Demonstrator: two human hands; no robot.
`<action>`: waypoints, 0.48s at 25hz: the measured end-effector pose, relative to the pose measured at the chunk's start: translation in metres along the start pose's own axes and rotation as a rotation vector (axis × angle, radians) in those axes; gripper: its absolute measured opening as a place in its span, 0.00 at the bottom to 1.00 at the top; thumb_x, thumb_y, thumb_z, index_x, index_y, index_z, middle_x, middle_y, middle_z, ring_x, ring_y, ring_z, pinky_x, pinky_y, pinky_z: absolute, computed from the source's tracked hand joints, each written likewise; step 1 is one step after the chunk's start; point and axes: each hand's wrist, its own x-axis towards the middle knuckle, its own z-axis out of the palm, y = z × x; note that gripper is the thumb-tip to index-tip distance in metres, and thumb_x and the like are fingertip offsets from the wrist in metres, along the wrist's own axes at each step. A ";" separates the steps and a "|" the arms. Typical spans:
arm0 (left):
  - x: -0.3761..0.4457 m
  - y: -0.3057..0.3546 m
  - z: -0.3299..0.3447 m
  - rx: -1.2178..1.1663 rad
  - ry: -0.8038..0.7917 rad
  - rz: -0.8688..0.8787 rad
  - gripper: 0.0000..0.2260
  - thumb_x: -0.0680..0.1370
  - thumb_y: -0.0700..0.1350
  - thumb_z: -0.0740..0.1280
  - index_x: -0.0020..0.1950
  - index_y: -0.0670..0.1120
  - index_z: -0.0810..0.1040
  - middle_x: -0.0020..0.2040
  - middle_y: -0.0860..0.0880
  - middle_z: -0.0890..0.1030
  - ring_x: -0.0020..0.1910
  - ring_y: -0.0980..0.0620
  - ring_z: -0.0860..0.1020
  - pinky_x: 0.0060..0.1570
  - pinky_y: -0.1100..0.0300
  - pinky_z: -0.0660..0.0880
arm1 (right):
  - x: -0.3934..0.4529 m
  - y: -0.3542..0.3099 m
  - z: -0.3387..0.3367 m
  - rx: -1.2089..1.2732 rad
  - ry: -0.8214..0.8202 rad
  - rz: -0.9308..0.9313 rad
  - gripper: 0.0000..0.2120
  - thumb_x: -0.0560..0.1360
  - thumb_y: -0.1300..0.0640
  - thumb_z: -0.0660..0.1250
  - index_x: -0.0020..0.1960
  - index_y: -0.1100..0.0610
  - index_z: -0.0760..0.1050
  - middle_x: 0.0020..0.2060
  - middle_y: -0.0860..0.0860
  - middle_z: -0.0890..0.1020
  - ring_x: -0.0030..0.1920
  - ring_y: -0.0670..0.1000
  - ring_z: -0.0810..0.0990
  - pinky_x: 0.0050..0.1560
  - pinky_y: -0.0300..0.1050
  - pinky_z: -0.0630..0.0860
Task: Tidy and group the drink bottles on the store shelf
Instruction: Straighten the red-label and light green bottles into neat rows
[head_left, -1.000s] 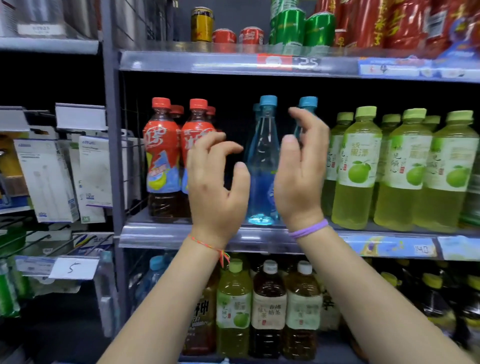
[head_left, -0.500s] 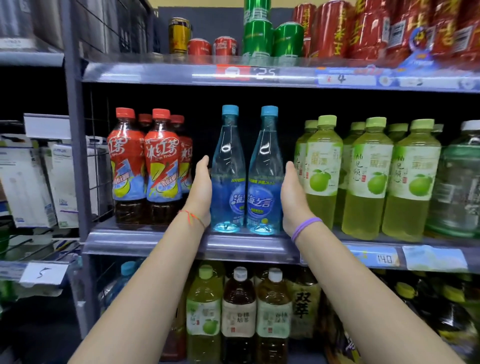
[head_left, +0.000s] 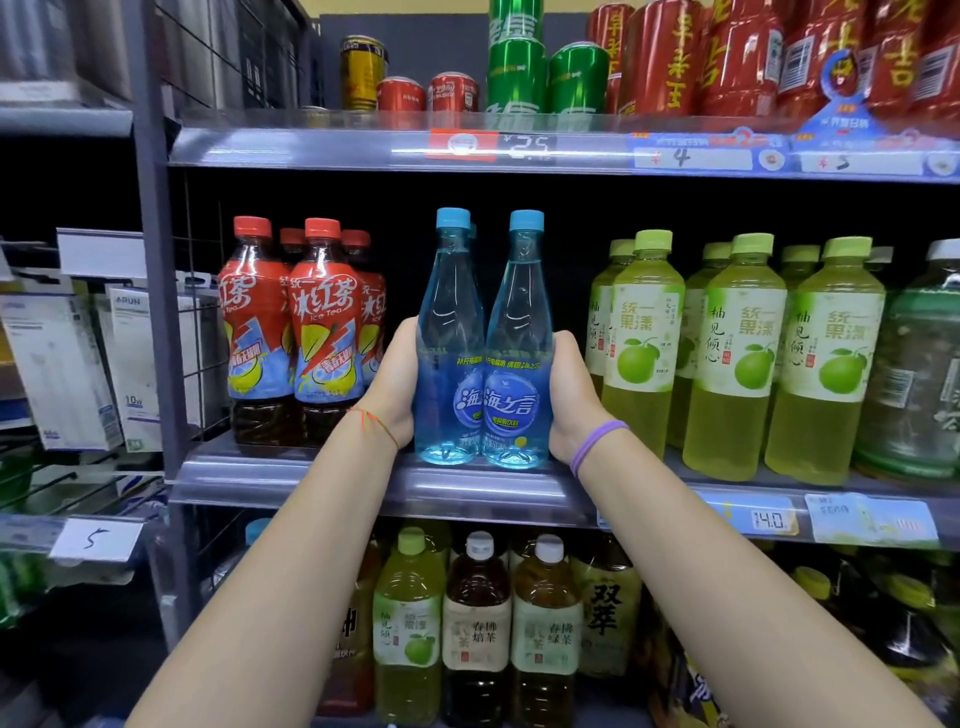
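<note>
Centrally, left hand (head_left: 395, 384) and right hand (head_left: 571, 400) grip two blue bottles (head_left: 483, 353); iced-tea bottles (head_left: 296, 332) left, green bottles (head_left: 737, 353) right.

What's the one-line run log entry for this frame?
left hand: holds left blue bottle | right hand: holds right blue bottle | bottles: upright, touching, at shelf front

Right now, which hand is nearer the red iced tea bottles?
Left. The left hand holds the outer side of the left blue bottle, just right of the red iced tea bottles. The right hand holds the right blue bottle, farther away.
</note>
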 end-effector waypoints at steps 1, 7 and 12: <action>0.000 0.001 -0.001 0.009 -0.001 0.000 0.18 0.80 0.56 0.56 0.47 0.47 0.80 0.44 0.47 0.85 0.42 0.48 0.84 0.46 0.57 0.81 | -0.001 0.000 0.001 -0.005 0.007 0.003 0.18 0.78 0.41 0.53 0.45 0.52 0.76 0.40 0.52 0.84 0.46 0.54 0.81 0.56 0.50 0.78; -0.004 0.004 -0.001 -0.006 0.087 -0.049 0.17 0.81 0.53 0.56 0.50 0.44 0.80 0.46 0.45 0.85 0.40 0.47 0.85 0.41 0.56 0.82 | -0.005 -0.003 0.006 0.017 0.088 0.015 0.16 0.77 0.44 0.54 0.47 0.53 0.75 0.40 0.53 0.84 0.48 0.56 0.82 0.61 0.55 0.77; -0.020 -0.005 0.004 0.349 0.409 0.269 0.21 0.78 0.57 0.59 0.65 0.48 0.77 0.63 0.51 0.80 0.62 0.52 0.76 0.66 0.52 0.72 | -0.035 -0.006 0.010 -0.251 0.189 -0.409 0.20 0.81 0.47 0.54 0.69 0.51 0.70 0.62 0.43 0.74 0.63 0.43 0.71 0.67 0.42 0.65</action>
